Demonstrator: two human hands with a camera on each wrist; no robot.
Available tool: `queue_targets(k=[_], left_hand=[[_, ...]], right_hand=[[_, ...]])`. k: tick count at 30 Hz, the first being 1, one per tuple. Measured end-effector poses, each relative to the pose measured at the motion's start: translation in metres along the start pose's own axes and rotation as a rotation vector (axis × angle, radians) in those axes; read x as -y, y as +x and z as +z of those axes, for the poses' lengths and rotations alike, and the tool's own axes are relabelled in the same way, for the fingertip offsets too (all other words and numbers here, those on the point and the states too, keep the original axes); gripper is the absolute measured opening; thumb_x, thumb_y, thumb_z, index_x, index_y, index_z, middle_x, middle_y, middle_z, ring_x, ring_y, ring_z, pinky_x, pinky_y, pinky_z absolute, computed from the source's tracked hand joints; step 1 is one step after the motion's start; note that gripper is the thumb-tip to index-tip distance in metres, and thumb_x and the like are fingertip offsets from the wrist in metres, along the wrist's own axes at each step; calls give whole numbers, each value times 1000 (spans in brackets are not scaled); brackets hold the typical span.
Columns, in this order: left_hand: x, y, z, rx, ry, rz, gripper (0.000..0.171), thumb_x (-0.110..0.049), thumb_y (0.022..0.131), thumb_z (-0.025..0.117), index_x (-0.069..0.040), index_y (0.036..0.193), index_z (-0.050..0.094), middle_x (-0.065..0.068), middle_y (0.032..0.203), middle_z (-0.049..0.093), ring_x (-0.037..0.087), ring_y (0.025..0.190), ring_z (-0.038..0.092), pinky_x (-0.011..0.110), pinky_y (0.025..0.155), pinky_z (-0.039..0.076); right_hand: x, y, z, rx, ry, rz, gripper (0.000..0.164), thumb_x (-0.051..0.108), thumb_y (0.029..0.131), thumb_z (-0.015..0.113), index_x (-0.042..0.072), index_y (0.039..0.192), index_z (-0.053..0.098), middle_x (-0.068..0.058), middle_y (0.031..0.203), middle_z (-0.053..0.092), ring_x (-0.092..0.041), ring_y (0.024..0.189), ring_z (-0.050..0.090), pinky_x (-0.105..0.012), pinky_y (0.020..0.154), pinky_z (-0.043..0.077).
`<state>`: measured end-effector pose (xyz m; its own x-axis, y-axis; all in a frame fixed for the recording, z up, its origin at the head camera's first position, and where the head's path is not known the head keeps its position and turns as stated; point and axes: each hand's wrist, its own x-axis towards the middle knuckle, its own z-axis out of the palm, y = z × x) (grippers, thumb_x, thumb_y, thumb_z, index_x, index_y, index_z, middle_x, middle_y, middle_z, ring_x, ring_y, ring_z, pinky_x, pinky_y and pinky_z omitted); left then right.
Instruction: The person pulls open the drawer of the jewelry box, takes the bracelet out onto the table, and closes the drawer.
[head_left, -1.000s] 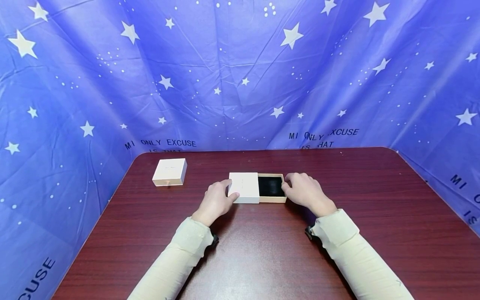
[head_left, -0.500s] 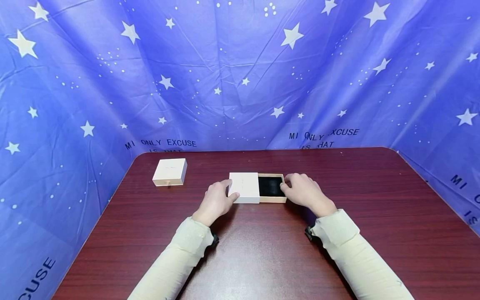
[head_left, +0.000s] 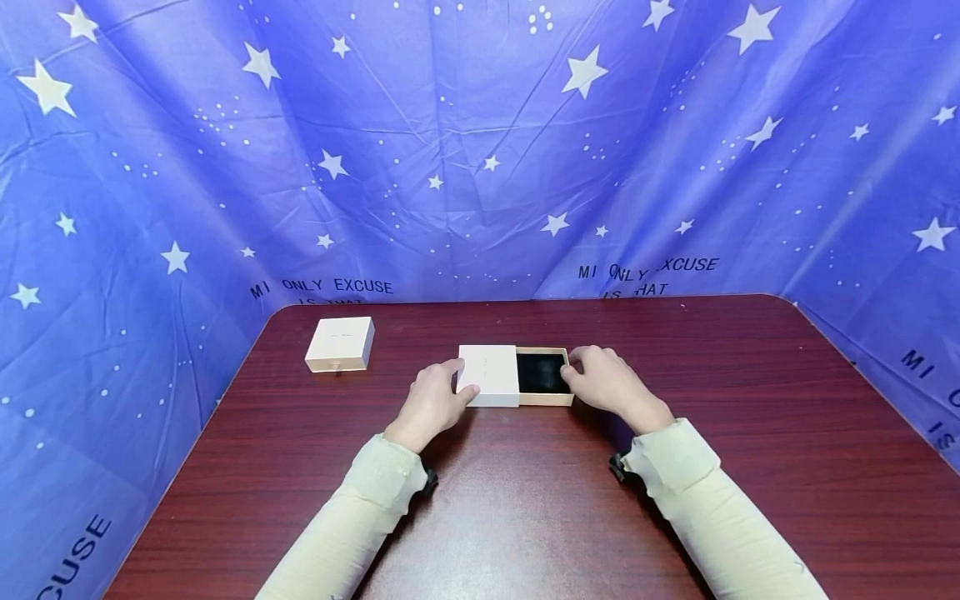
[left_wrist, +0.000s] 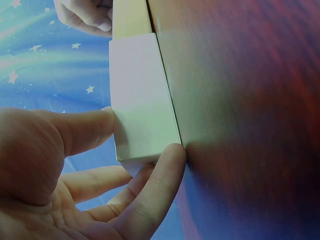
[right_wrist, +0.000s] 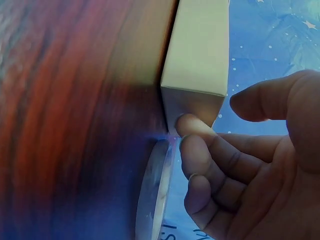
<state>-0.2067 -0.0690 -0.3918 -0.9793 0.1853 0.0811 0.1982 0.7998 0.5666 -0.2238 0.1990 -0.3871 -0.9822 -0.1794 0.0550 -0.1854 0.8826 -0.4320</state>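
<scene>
A white slide-out box sits in the middle of the table, its white sleeve [head_left: 487,375] on the left. Its tan drawer [head_left: 545,400] with a black lining [head_left: 540,372] juts out to the right, about as long as the sleeve. My left hand [head_left: 429,400] grips the sleeve's left end, thumb at the top face and fingertips against the end, as the left wrist view shows. At the drawer's right end is my right hand [head_left: 611,383], fingertips on the end wall and thumb bent over its rim. The thumb's contact is hard to judge.
A second white box [head_left: 340,343], closed, lies at the back left of the dark red wooden table [head_left: 495,517]. Behind the table hangs a blue curtain [head_left: 450,100] with white stars. Black bands show at both wrists.
</scene>
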Motion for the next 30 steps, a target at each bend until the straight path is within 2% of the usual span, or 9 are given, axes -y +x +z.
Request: queue_targets(k=[6, 17, 30], left_hand=[[1, 0, 1, -3, 0, -1, 50, -29, 89, 68, -4, 131, 56, 19, 123, 60, 35, 116, 54, 48, 97, 42], [0, 1, 1, -4, -4, -2, 51, -29, 88, 68, -4, 131, 56, 19, 124, 60, 35, 117, 54, 47, 97, 42], [1, 0, 1, -11, 0, 12, 50, -29, 88, 68, -3, 130, 57, 19, 122, 61, 35, 115, 55, 47, 96, 43]], right_hand=[[2, 0, -1, -16, 37, -17, 32, 19, 91, 51, -3, 110, 65, -14, 101, 67, -32, 95, 61, -50, 86, 47], [2, 0, 0, -38, 50, 2, 27, 14, 89, 52, 0, 107, 67, -8, 92, 67, -29, 89, 60, -47, 84, 48], [2, 1, 3, -48, 60, 3, 30, 13, 87, 52, -1, 109, 66, -10, 96, 68, -29, 90, 60, -47, 83, 48]])
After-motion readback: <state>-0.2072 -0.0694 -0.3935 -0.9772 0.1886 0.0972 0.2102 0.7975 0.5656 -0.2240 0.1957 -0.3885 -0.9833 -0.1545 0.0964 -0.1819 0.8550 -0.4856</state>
